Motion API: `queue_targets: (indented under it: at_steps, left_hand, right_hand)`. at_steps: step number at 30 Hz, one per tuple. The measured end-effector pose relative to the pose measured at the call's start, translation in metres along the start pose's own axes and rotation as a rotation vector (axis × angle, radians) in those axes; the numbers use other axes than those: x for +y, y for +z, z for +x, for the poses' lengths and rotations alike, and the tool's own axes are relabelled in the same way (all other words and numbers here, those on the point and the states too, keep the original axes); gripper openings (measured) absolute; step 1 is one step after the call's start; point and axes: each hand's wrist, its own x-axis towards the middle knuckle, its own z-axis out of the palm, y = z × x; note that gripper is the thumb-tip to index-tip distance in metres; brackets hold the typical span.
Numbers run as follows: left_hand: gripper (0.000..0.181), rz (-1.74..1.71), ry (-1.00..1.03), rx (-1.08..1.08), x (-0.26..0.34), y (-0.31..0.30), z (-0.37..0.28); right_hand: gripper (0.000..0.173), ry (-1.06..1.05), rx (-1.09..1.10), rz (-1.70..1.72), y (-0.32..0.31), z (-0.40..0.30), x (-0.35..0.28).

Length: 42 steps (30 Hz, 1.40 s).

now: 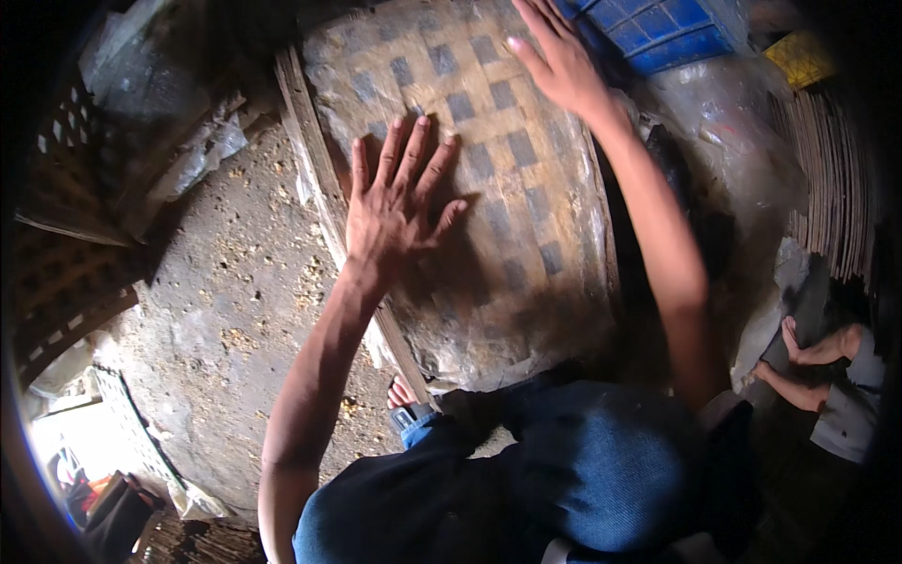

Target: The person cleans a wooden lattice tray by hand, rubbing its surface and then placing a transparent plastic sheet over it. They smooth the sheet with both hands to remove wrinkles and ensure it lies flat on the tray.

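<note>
A woven lattice panel (521, 148) in a wooden frame lies before me, with translucent plastic sheeting over it. My left hand (394, 204) is spread palm down above the panel's left part, fingers apart, holding nothing; whether the palm touches the sheet is hard to tell. At the panel's upper right edge is my right hand (560, 67), its thumb apart from the fingers, with nothing seen in it. Its fingertips reach the top rim of the view. A wooden rail (310, 127) runs along the panel's left side, below my left wrist.
Crumbs litter the floor (225, 282) at left. Woven lattice panels (70, 268) stand at far left. A blue plastic crate (655, 32) is at upper right, near crumpled clear plastic (733, 127) and stacked thin sheets (831, 183). Another person's hands (789, 352) are at far right.
</note>
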Motion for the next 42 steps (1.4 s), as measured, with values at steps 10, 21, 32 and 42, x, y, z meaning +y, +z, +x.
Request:
queue_targets:
  at_steps: [10,21,32,42]
  left_hand:
    - [0.072,0.005,0.089,0.185,-0.014,0.023,-0.001]
    - [0.065,-0.039,0.209,0.319,-0.020,-0.007,-0.002]
    - [0.064,0.011,-0.040,0.185,-0.066,-0.019,-0.027]
    - [0.071,-0.042,-0.023,0.235,-0.040,-0.023,-0.067]
  right_hand:
    - [0.071,0.619,-0.111,0.193,-0.011,-0.156,-0.048]
    - [0.069,0.524,-0.025,0.157,-0.008,-0.165,-0.050]
    - [0.070,0.509,-0.038,0.073,-0.002,-0.173,-0.042]
    - [0.067,0.370,0.022,-0.033,0.010,-0.169,-0.042]
